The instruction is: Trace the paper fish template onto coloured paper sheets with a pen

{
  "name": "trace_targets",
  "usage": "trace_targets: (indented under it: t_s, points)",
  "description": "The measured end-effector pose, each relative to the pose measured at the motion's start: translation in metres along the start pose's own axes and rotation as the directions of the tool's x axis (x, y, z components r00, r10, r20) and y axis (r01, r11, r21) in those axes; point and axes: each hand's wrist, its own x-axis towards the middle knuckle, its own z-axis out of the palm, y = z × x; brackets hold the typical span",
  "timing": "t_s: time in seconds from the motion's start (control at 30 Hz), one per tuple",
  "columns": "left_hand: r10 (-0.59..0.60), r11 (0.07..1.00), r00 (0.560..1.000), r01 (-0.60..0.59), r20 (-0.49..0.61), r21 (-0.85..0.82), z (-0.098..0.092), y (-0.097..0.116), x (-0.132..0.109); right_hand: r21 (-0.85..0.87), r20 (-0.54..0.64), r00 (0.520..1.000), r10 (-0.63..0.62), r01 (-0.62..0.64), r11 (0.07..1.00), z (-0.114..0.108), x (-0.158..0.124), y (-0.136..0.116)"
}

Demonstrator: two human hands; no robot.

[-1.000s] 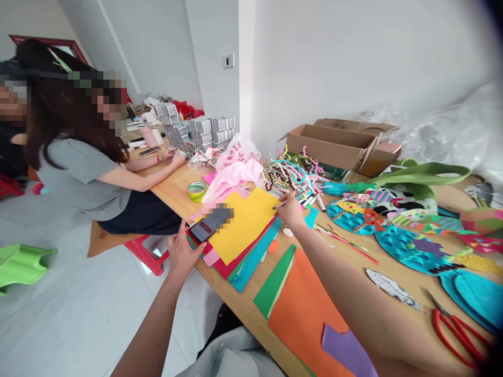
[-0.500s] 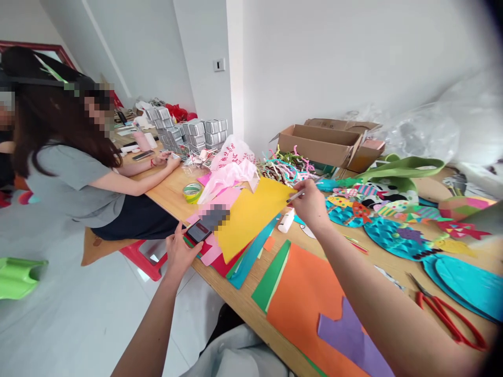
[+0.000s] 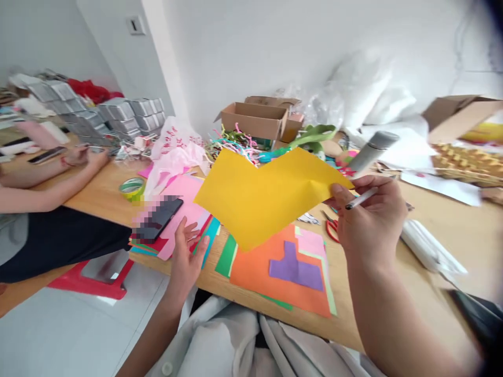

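Note:
A yellow sheet of craft paper (image 3: 261,201) with a notch in its upper edge is held up over the table. My right hand (image 3: 367,220) pinches its right corner between thumb and fingers, with a pen (image 3: 361,198) also gripped in the same hand. My left hand (image 3: 188,259) is open, fingers apart, in front of a stack of coloured paper (image 3: 210,241) at the table's near edge. A black phone (image 3: 161,219), partly blurred out, lies on that stack. Below the yellow sheet are orange paper (image 3: 251,272) and a purple cut piece (image 3: 296,269).
Red-handled scissors (image 3: 332,230) lie behind the orange paper. A roll of tape (image 3: 132,188), a plastic bag (image 3: 176,152) and pipe cleaners (image 3: 236,141) lie farther back. A cardboard box (image 3: 255,118) stands by the wall. At left, another person's arms (image 3: 58,178) rest on the table.
My right hand has lifted the yellow sheet off the stack and carried it right. My left hand has come away from the phone. The view has turned right.

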Motion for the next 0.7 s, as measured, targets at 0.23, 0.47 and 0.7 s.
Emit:
trace_targets:
  t_s: [0.23, 0.47, 0.7]
  points:
    - [-0.258, 0.833, 0.94, 0.333, 0.222, -0.442, 0.048, 0.007, -0.004, 0.196, -0.095, 0.976, 0.198, -0.177, 0.964, -0.053, -0.048, -0.002]
    - [-0.289, 0.713, 0.943, 0.327, 0.166, -0.62, 0.066, 0.017, 0.007, 0.261, -0.202, 0.953, 0.227, -0.171, 0.95, -0.08, -0.07, -0.009]
    - [-0.085, 0.781, 0.994, 0.025, -0.067, -0.624, 0.033, 0.059, 0.054, 0.039, -0.088, 0.966, 0.244, -0.242, 0.97, -0.101, -0.078, -0.017]
